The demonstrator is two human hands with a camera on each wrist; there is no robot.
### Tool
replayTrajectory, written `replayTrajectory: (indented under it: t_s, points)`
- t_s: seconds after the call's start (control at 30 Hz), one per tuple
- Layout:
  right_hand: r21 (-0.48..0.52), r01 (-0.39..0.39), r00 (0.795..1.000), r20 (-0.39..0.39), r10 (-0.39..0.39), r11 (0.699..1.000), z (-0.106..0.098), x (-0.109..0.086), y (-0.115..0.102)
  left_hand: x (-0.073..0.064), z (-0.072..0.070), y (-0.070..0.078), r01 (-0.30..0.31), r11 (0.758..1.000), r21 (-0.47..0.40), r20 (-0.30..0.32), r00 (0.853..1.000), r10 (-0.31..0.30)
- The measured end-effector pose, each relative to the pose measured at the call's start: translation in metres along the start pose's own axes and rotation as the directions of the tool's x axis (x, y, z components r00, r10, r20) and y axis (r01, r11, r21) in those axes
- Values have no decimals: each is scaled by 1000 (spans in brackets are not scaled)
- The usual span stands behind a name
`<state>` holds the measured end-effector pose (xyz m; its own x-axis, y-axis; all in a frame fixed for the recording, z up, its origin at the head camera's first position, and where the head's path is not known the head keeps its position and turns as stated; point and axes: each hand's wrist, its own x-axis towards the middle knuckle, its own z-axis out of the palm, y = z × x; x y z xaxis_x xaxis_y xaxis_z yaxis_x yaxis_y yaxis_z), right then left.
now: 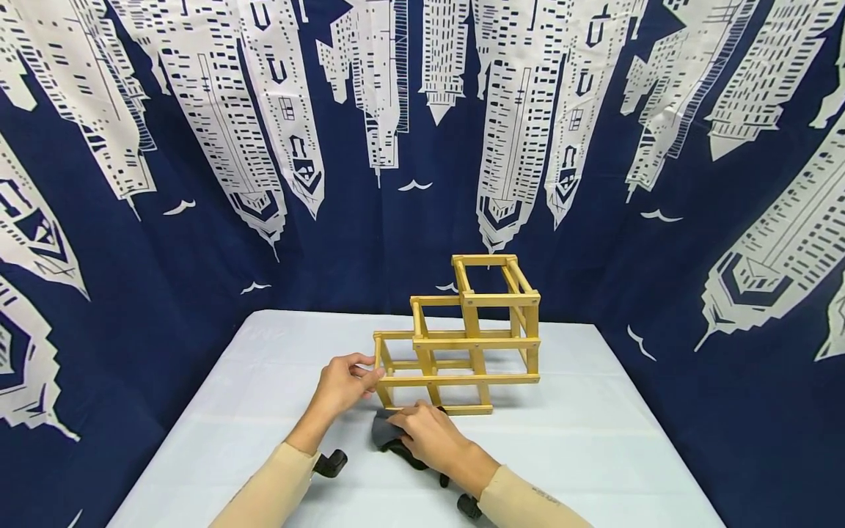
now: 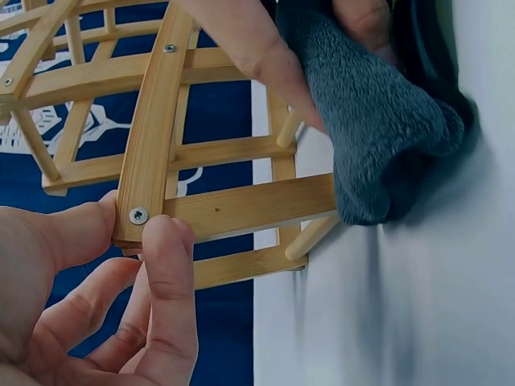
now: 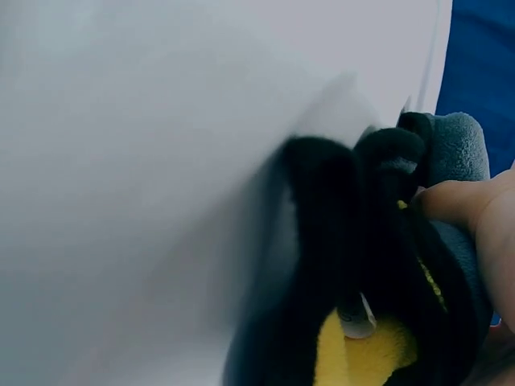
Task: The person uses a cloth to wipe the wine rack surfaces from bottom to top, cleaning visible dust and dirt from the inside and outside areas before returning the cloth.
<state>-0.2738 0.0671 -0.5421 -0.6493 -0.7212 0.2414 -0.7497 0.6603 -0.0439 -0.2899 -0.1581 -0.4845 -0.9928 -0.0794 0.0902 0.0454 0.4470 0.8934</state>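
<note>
A stepped rack of light wooden slats (image 1: 475,343) stands on the table, its tall end at the right. My left hand (image 1: 345,383) pinches the rack's low left corner between thumb and fingers, close to a screw head in the left wrist view. In front of the rack, my right hand (image 1: 432,440) grips a fuzzy plush toy (image 1: 385,431) in grey and black. Yellow patches and a small white tag (image 3: 359,318) show on it in the right wrist view. Its grey end (image 2: 374,121) overlaps the rack's lower slat in the left wrist view.
A white cloth (image 1: 277,367) covers the table. Behind and at both sides hangs a dark blue curtain (image 1: 370,242) with white city buildings printed on it. Black wrist devices (image 1: 332,463) sit by the beige sleeves (image 1: 273,484).
</note>
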Motion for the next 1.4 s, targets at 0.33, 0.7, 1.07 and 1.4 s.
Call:
replayTrajectory:
  t_s: [0.33,0.7,1.07,1.4]
  points:
    - [28,-55,998,-3,55,998,-15,-30,29,1,2,2,14,999,-45,-2,1000,-14]
    - [37,-219,976,10,218,975,-36,-84,81,3,-1,-1,42,992,-118,35,999,-38]
    - [-22,-298,955,-21,297,954,-50,-116,114,4,-4,-2,53,982,-182,57,997,-44]
    - [41,-118,993,4,118,992,-29,-55,61,4,-2,-1,47,982,-181,54,998,-38]
